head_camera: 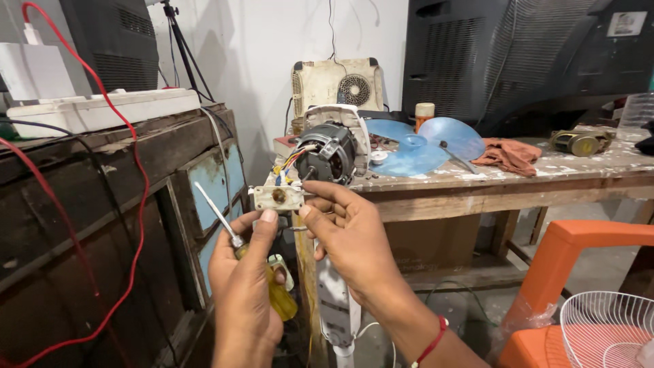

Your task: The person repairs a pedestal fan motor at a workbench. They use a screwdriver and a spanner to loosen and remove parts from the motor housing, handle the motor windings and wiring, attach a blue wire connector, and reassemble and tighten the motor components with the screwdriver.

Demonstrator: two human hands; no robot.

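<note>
A stripped fan motor [329, 151] with coloured wires stands on a white fan stand [336, 310] at the corner of a wooden table [504, 191]. Below the motor hangs a small white switch plate [277, 197]. My left hand [245, 286] grips a screwdriver [235, 238] with a yellow handle, shaft pointing up left, and its thumb touches the plate's lower edge. My right hand [347, 235] pinches the plate's right end, fingers under the motor.
A blue fan blade [426, 146], an orange cloth [509, 155] and an old white appliance [337, 85] lie on the table. A wooden cabinet [102, 225] with red cables stands left. An orange chair [579, 272] holding a white fan grille [606, 327] is at the right.
</note>
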